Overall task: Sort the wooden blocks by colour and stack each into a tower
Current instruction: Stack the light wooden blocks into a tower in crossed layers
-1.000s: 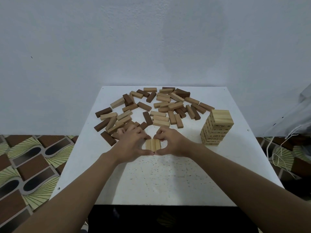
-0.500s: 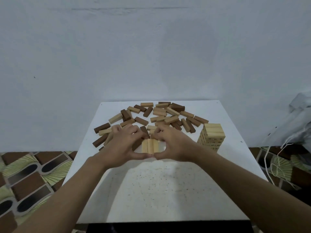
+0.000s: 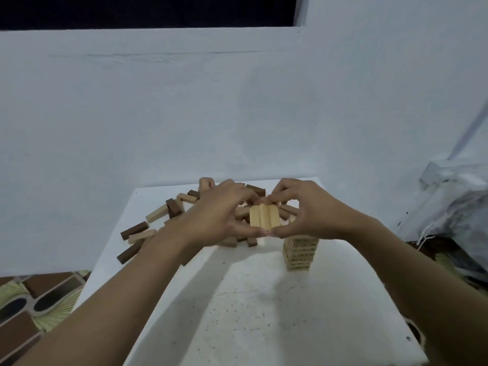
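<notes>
Head view: three pale blocks side by side as one flat row, lifted clear of the white table and pinched from both sides. Left hand curled against the row's left edge, thumb under the near end, fingertips at the far end. Right hand mirroring it on the right edge, thumb meeting the left thumb at the near end, fingers bent over the far end. Both forearms reaching in from the bottom corners. Just below and right of the held row, a pale tower upright on the table, its top hidden behind the right hand — whether the row touches it cannot be told. Behind and left of the hands, a loose scatter of blocks lying flat on the far half of the table, dark brown, mid-brown and pale mixed together, partly hidden by the left wrist. Pale wall behind the table; patterned floor at lower left; a crumpled light bag at right.
</notes>
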The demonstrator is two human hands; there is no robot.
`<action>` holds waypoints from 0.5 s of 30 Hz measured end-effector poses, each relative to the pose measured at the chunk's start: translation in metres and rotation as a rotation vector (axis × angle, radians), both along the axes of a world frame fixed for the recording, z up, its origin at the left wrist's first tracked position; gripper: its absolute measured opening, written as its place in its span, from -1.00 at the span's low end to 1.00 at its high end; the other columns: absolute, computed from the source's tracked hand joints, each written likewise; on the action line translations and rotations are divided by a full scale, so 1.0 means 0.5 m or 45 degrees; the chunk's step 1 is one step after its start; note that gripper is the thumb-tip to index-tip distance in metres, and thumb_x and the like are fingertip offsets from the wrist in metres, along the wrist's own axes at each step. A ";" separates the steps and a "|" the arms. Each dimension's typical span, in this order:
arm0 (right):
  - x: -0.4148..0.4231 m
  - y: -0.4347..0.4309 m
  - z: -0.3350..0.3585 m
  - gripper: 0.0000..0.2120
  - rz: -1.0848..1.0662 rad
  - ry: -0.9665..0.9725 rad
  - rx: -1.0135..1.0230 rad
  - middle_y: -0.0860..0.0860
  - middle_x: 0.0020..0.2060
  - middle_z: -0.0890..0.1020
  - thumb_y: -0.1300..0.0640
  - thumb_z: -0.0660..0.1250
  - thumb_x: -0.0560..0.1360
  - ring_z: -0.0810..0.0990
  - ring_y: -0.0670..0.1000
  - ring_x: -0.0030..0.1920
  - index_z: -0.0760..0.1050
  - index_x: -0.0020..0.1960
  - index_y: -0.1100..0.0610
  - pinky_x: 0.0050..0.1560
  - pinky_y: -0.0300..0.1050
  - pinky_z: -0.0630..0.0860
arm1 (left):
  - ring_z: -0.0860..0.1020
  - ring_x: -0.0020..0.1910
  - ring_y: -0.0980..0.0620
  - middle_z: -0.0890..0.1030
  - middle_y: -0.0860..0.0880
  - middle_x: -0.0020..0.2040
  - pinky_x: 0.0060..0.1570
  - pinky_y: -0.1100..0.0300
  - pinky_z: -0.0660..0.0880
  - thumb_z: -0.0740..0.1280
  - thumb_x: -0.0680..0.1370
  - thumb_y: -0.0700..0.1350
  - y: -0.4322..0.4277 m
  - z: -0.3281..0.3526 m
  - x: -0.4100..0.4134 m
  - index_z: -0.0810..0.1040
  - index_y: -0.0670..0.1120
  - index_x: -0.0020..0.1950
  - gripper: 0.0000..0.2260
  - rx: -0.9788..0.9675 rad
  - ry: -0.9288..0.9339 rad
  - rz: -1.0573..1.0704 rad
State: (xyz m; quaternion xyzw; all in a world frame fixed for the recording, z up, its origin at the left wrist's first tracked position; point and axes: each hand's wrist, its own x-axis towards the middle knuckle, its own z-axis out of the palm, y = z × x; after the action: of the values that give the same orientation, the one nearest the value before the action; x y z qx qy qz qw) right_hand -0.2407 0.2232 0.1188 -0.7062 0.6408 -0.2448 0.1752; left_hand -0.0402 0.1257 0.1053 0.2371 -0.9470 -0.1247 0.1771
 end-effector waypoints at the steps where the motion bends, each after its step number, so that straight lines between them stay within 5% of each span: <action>1: -0.022 0.006 0.000 -0.57 -0.014 -0.006 0.003 -0.17 0.01 0.55 -0.05 0.64 0.28 0.52 -0.13 0.06 0.66 0.12 -0.08 0.08 -0.06 0.50 | 0.41 0.06 0.22 0.51 0.29 -0.08 0.12 0.01 0.17 0.37 0.32 0.51 0.001 -0.002 -0.024 0.57 0.18 0.11 -0.46 -0.013 0.010 -0.006; 4: -0.078 0.013 -0.003 -0.61 -0.040 -0.055 0.032 -0.20 0.00 0.55 -0.06 0.64 0.27 0.50 -0.19 0.09 0.63 0.05 -0.18 0.05 -0.20 0.45 | 0.42 0.05 0.23 0.57 0.21 -0.07 0.05 0.01 0.15 0.23 0.27 0.58 -0.001 -0.008 -0.075 0.58 0.17 0.07 -0.39 -0.002 0.016 -0.023; 7: -0.127 0.012 -0.007 -0.60 -0.064 -0.075 0.081 -0.21 0.01 0.56 -0.01 0.63 0.30 0.48 -0.21 0.10 0.64 0.10 -0.14 0.03 -0.30 0.37 | 0.42 0.06 0.29 0.57 0.23 -0.04 -0.01 0.04 0.11 0.39 0.30 0.51 -0.003 -0.012 -0.120 0.59 0.18 0.07 -0.47 0.083 0.039 0.011; 15: -0.194 0.005 -0.053 -0.56 -0.085 -0.042 0.172 -0.23 0.09 0.57 -0.07 0.62 0.31 0.46 -0.19 0.17 0.61 0.15 -0.17 0.15 -0.17 0.43 | 0.44 0.10 0.25 0.59 0.24 0.03 0.07 0.06 0.13 0.50 0.34 0.37 -0.001 -0.046 -0.180 0.63 0.17 0.10 -0.56 0.224 0.018 0.060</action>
State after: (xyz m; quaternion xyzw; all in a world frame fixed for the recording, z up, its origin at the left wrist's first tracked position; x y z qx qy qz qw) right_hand -0.3375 0.2258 0.0925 -0.6669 0.6761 -0.2182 0.2248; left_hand -0.1302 0.1254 0.0822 0.2730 -0.9254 -0.2048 0.1651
